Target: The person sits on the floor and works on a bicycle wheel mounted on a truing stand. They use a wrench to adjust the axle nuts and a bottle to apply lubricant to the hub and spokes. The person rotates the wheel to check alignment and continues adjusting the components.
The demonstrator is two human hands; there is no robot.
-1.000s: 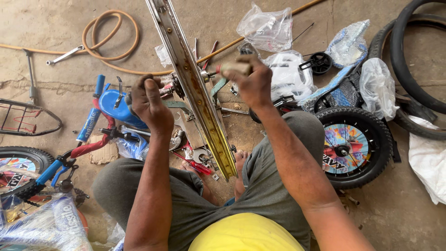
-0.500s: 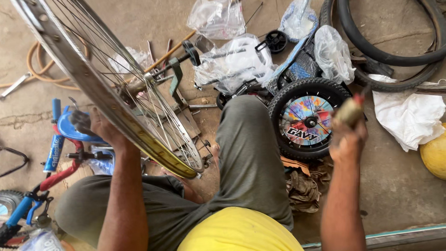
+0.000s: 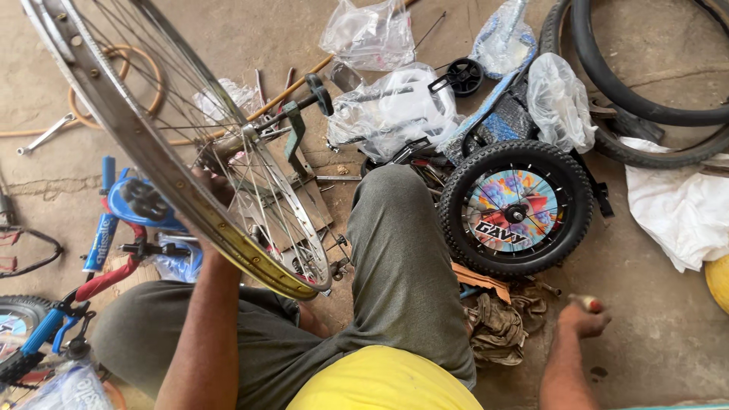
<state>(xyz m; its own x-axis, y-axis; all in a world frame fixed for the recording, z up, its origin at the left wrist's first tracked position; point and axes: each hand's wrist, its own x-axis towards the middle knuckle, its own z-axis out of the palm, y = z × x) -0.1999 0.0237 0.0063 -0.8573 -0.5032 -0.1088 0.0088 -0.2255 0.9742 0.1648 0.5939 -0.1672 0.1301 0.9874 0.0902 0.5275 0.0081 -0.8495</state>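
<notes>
My left hand [image 3: 215, 184] reaches up behind a large spoked bicycle wheel [image 3: 175, 190] and grips it near the hub; the silver rim hides most of the fingers. The wheel is tilted and hangs over my left knee. My right hand [image 3: 581, 319] is low at the right, close to the concrete floor, closed around a small tool with a pale handle and red tip [image 3: 591, 304]. It lies just right of a heap of brown rags [image 3: 497, 325] and below a small black-tyred child's wheel with a colourful disc [image 3: 516, 209].
A green metal stand [image 3: 295, 137] rises behind the wheel. A blue and red child's bike [image 3: 114, 220] lies at the left. Plastic-wrapped parts [image 3: 387, 106], large black tyres [image 3: 645, 91], a white cloth [image 3: 683, 205], a tan hose [image 3: 114, 68] and a wrench [image 3: 45, 134] ring the floor.
My right hand has dropped with its tool from beside the small wheel to the floor by the rags. The large wheel, edge-on a second ago, has tilted, and my left hand still holds it.
</notes>
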